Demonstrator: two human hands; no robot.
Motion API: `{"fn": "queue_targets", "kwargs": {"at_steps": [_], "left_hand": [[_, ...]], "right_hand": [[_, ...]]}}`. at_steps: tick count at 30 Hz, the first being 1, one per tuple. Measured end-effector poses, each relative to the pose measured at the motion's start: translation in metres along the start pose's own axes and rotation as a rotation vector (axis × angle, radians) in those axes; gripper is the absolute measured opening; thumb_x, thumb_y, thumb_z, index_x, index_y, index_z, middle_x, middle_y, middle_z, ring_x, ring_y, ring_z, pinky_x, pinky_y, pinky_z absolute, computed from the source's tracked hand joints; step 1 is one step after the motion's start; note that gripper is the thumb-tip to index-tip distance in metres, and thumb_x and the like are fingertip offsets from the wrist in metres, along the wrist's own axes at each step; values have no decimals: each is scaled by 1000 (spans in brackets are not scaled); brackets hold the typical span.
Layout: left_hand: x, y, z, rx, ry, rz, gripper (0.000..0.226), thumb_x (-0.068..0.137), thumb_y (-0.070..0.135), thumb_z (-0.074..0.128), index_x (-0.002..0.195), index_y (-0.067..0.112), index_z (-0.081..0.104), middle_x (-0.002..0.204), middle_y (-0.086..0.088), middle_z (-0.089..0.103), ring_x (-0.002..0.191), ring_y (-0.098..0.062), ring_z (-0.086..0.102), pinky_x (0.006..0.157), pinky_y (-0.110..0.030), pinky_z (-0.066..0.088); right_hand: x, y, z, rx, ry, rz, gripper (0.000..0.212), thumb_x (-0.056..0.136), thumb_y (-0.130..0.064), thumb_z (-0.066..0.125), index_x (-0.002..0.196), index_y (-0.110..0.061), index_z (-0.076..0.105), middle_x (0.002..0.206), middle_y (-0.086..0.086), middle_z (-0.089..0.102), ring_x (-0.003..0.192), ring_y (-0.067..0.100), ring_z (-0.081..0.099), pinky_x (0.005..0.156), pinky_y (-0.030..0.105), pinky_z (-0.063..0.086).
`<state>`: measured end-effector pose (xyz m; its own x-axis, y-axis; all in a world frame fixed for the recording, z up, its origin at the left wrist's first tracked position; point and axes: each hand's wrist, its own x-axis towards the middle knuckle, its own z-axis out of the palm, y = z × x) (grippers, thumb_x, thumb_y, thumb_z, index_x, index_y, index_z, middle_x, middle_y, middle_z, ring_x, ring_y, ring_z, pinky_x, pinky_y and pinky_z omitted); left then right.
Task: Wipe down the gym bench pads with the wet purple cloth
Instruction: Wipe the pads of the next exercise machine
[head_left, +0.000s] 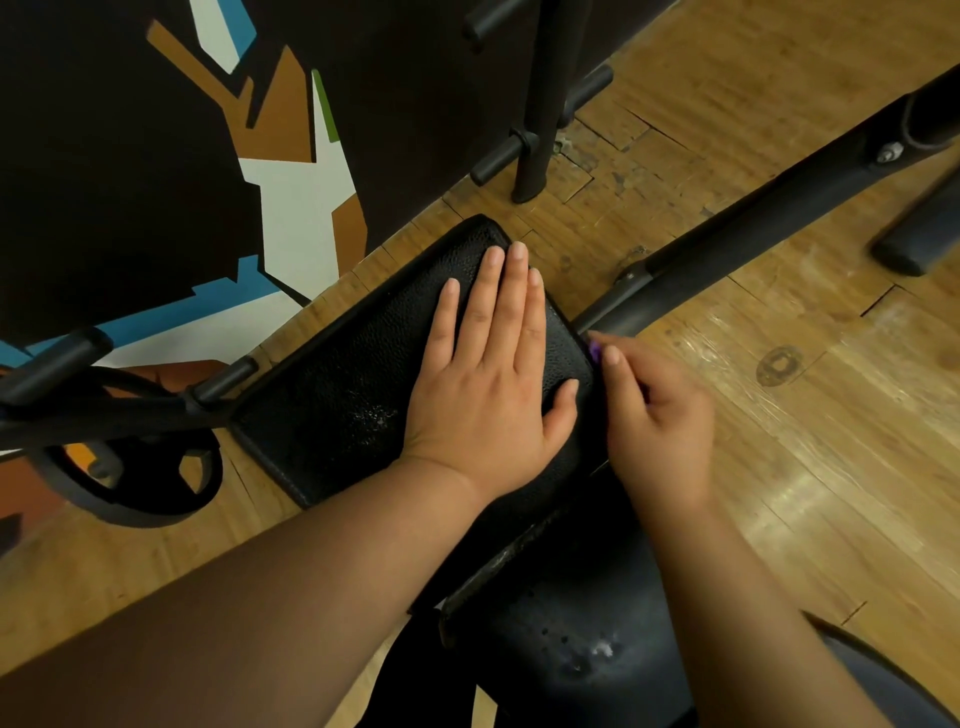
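Left hand (488, 384) presses flat on the black bench pad (353, 384); right hand (660, 421) grips the purple cloth (595, 352) at its edge.

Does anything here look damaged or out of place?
Yes. The black textured bench pad has a whitish speckled patch beside the left hand, and the dark lower pad shows a similar pale spot. Wear or wetness, I cannot tell.

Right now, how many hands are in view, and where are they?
2. The left hand lies flat on the black textured pad. The right hand is at that pad's right edge, fingers curled over the purple cloth, which is mostly hidden.
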<state>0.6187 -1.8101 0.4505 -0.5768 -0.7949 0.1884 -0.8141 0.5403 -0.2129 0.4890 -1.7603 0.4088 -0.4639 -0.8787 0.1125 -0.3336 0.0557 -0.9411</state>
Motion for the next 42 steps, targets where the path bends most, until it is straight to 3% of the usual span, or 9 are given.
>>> {"fn": "queue_targets", "kwargs": {"at_steps": [2,5,11,17,21,25,29,36,42], "left_hand": [[0,0,0,5,2,11,80,93,51,34,150,-3,16,159,-21,12,149,-32,9,120,-48,7],[0,0,0,11,-2,10,80,94,50,35,151,-3,16,159,-21,12,149,-32,9,120,-47,6],[0,0,1,7,-10,7,80,94,51,34,151,-2,15,160,-21,10,149,-32,6,120,-47,5],[1,1,0,17,-10,9,80,94,50,35,151,-2,17,159,-21,13,149,-32,8,120,-47,6],[0,0,-1,4,-17,6,77,94,49,33,151,-2,19,159,-21,13,149,-32,9,121,-47,6],[-3,-4,-4,-61,0,21,67,95,38,28,149,-1,24,158,-19,19,148,-30,14,121,-43,9],[-24,-20,-13,-181,-20,-24,62,95,33,29,149,1,29,158,-15,23,148,-27,16,120,-37,6],[-77,-63,-22,-67,-47,-79,62,96,35,33,149,3,29,158,-15,24,147,-28,16,119,-39,8],[-103,-83,-28,-56,-51,-173,61,98,38,30,150,6,26,158,-14,24,148,-28,13,118,-36,3]], "right_hand": [[18,-2,0,14,-83,179,22,98,-23,53,95,-23,75,87,-22,67,84,-5,62,72,10,45],[40,-5,-2,63,-250,458,23,97,-25,54,88,-23,74,83,-15,69,84,6,63,75,24,47],[-8,-4,-3,-15,6,130,20,99,-19,51,97,-28,69,87,-25,63,84,-13,57,71,4,38],[27,-5,-1,30,-136,448,25,98,-26,50,83,-31,69,78,-18,66,80,0,60,70,20,44],[-16,-12,4,-26,104,141,19,98,-18,53,106,-22,69,99,-19,66,96,-9,58,82,6,41],[-37,-3,14,-191,137,-114,30,96,-12,55,125,-5,60,125,6,61,122,12,52,105,22,39],[-34,-3,17,-309,133,-215,32,98,-17,48,124,-5,62,129,12,61,124,22,54,104,33,44],[-41,-9,40,-431,174,-366,29,97,-8,50,122,1,63,132,23,56,126,35,52,105,47,43],[-50,-20,49,-483,50,-470,32,97,-9,48,125,-1,61,135,22,54,129,36,49,109,46,39]]}}
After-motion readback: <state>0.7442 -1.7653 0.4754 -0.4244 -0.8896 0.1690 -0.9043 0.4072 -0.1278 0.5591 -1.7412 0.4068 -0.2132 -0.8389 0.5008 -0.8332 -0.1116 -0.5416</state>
